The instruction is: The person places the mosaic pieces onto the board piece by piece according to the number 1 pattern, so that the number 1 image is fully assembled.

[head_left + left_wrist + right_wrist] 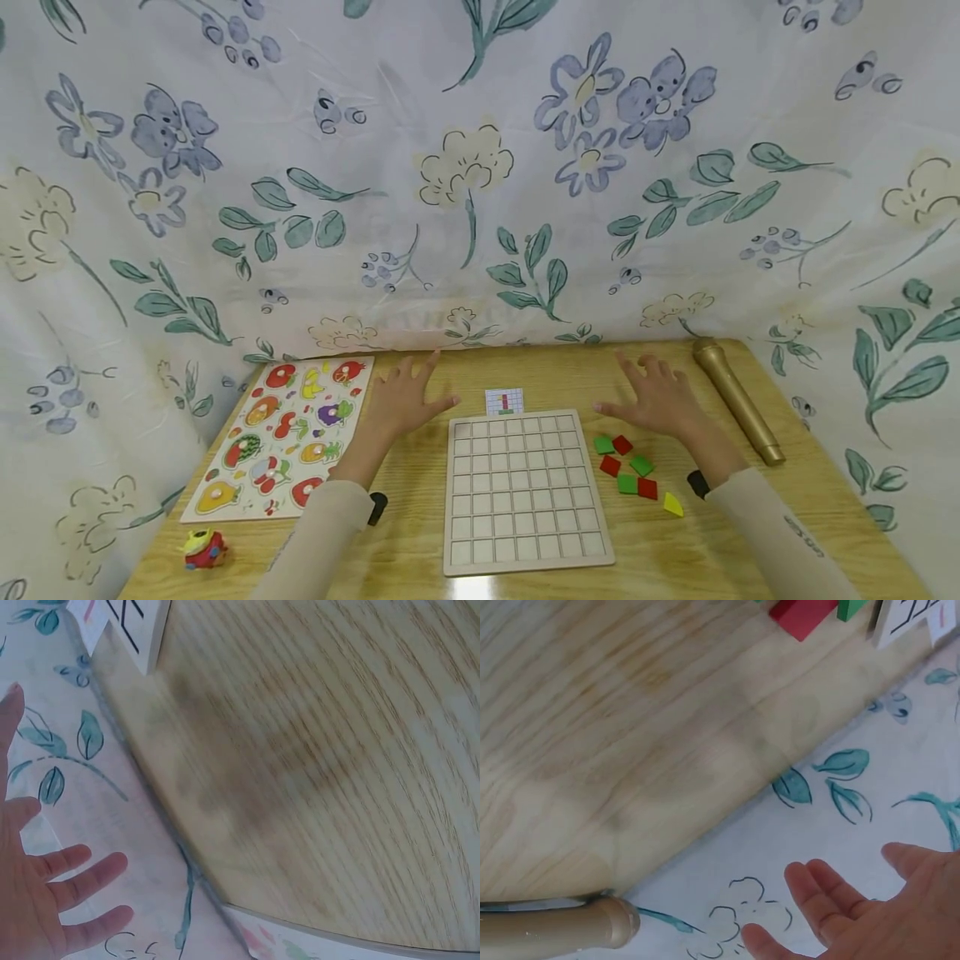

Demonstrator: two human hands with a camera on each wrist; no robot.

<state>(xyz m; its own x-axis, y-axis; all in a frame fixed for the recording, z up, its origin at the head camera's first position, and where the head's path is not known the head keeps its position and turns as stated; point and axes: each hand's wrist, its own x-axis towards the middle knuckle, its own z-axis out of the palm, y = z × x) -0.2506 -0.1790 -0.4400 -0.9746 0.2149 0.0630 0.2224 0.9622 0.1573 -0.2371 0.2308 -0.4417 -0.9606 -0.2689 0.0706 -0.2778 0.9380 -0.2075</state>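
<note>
My left hand (406, 398) is held over the wooden table with its fingers spread, between the fruit puzzle board (285, 433) and a wooden grid board (525, 492). On the other side my right hand (654, 402) hovers the same way, fingers apart, holding nothing. Behind the grid board lies a small printed card (504, 402) with a coloured pattern on a grid. Several red and green square tiles (627, 483) lie loose to the right of the board, with a yellow quarter-round piece (672, 504) beside them. In both wrist views the palms show no object.
A gold microphone-shaped stick (738, 402) lies along the right side of the table (420, 550). A small red and yellow toy (204, 549) stands at the front left. Flowered cloth (480, 208) hangs behind the table and at both sides.
</note>
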